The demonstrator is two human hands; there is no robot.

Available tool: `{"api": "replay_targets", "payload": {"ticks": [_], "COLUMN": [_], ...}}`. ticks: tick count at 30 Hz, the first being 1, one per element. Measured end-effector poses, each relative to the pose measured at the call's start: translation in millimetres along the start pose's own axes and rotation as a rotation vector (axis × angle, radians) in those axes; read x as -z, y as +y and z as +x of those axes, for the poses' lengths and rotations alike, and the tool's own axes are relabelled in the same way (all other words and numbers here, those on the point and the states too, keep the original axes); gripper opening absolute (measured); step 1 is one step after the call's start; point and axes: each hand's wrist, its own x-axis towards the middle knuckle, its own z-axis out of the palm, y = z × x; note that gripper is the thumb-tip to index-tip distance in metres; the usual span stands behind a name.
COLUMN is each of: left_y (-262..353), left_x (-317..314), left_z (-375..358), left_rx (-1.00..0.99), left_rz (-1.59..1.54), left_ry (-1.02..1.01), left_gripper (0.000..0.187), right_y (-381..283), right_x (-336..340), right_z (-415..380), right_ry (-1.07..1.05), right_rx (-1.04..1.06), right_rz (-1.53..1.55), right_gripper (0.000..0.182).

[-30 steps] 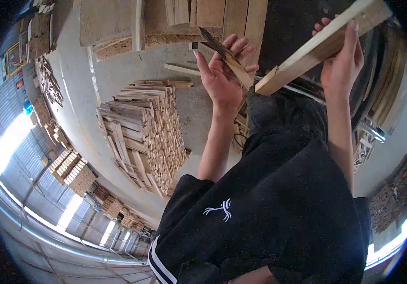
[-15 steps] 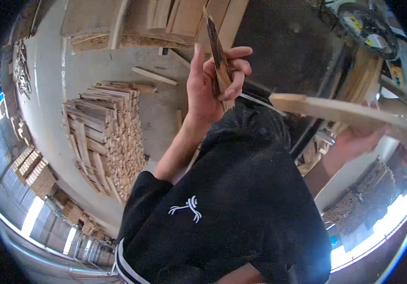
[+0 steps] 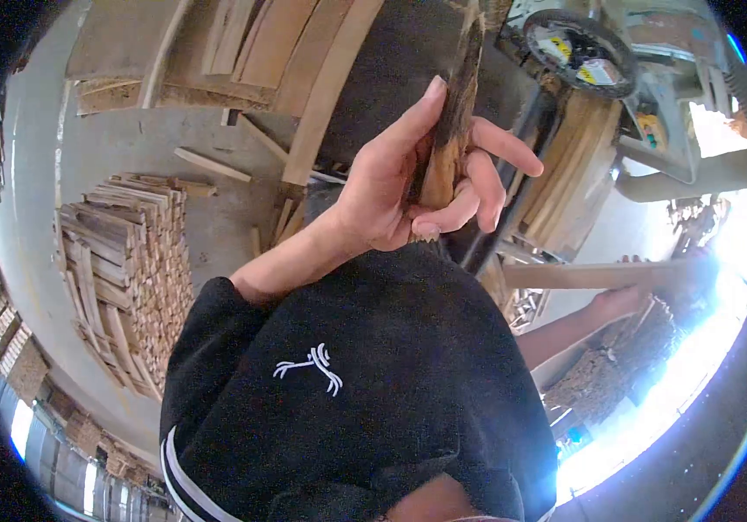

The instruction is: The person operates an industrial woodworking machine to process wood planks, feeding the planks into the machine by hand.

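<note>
My left hand [image 3: 426, 170] is raised in the upper middle, its lower fingers curled round a splintered wood piece [image 3: 453, 130] with dark bark along it. The thumb and upper fingers are spread, and the piece stands nearly upright. My right hand [image 3: 621, 300] is out at the right, gripping a long pale board [image 3: 556, 277] from below. The board lies roughly level, and its far end fades into glare.
A large stack of wood strips [image 3: 152, 270] stands on the floor at left. Boards [image 3: 304, 52] lie at upper left, and more boards [image 3: 569, 165] at upper right beside a round dark-rimmed machine part [image 3: 578, 54]. Loose strips [image 3: 213, 163] lie on the floor.
The view has turned, shifting the surroundings left. My left hand with the wood piece appears larger and further right. The board in my right hand has swung lower and more level.
</note>
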Motion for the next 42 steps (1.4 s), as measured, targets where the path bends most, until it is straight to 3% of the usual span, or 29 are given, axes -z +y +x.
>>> {"api": "replay_targets", "payload": {"ticks": [2, 8, 12, 16, 19, 23, 25, 26, 28, 29, 32, 34, 35, 36, 38, 40, 42], "left_y": [-6.1, -10.7, -6.8, 0.8, 6.0, 6.2, 4.2, 3.0, 2.7, 4.7, 7.9, 10.8, 12.7, 19.4, 18.5, 30.9, 27.0], "left_x": [-3.3, -11.7, -13.2, -13.0, -8.8, 2.3, 10.7, 14.7, 18.2, 17.3, 14.3, -1.1, -1.6, -7.1, -1.9, -4.4, -7.4], "left_z": [9.1, 23.5, 28.9, 30.7, 32.8, 37.4, 40.4, 41.3, 44.8, 46.1, 47.4, 52.0, 50.3, 48.5, 51.4, 56.8, 57.9], "left_rx": [-0.001, 0.025, 0.012, 0.054, 0.062, 0.062, 0.050, 0.027, -0.004, 0.017, 0.137, 0.136, 0.063, 0.009, -0.172, -0.260, -0.320], "left_rz": [-0.024, -0.128, -0.072, -0.073, -0.129, -0.153, -0.129, -0.116, 0.010, 0.065, 0.086, 0.072, 0.211, 0.365, 0.495, 0.591, 0.604], "left_ry": [-0.074, -0.147, -0.133, -0.032, 0.024, 0.070, 0.088, 0.125, 0.161, 0.196, 0.288, 0.404, 0.332, 0.294, 0.268, 0.219, 0.194], "left_gripper": [0.088, 0.084, 0.081, 0.079, 0.077, 0.076, 0.077, 0.077, 0.082, 0.083, 0.084, 0.071, 0.067, 0.061, 0.050, 0.046, 0.042], "right_y": [30.1, 159.4, 197.4, 197.2, 189.9, 188.9, 198.7, 205.6, 216.4, 177.2, 108.8, 21.9, 3.6, -33.5, -57.3, -88.8, -97.5], "right_x": [4.8, -24.2, -50.2, -82.6, -97.5, -113.2, -120.4, -124.7, -139.4, -146.6, -162.5, -180.8, -186.1, -194.8, -196.5, -197.4, -193.2], "right_z": [14.4, 37.1, 28.0, 12.8, 28.2, 63.3, 77.3, 87.6, 98.6, 80.0, 28.8, -45.3, -68.6, -103.7, -140.0, -182.6, -205.6], "right_ry": [-0.177, -0.341, -0.431, -0.357, -0.350, -0.335, -0.261, -0.250, -0.193, -0.222, -0.338, -0.433, -0.528, -0.587, -1.009, -1.216, -1.419], "right_rx": [-0.092, -0.498, -0.573, -0.478, -0.290, -0.329, 0.190, 0.184, 0.294, 0.226, 0.383, 0.019, 0.071, 0.098, -0.023, -0.209, -0.359], "right_rz": [-0.090, 0.004, 0.042, 0.012, -0.154, -0.280, -0.683, -0.665, -0.220, -0.246, 0.034, 0.256, 0.090, 0.323, 0.387, 0.557, 0.643], "right_gripper": [0.059, 0.057, 0.056, 0.051, 0.047, 0.050, 0.044, 0.044, 0.051, 0.045, 0.033, 0.026, 0.027, 0.029, 0.031, 0.042, 0.032]}}
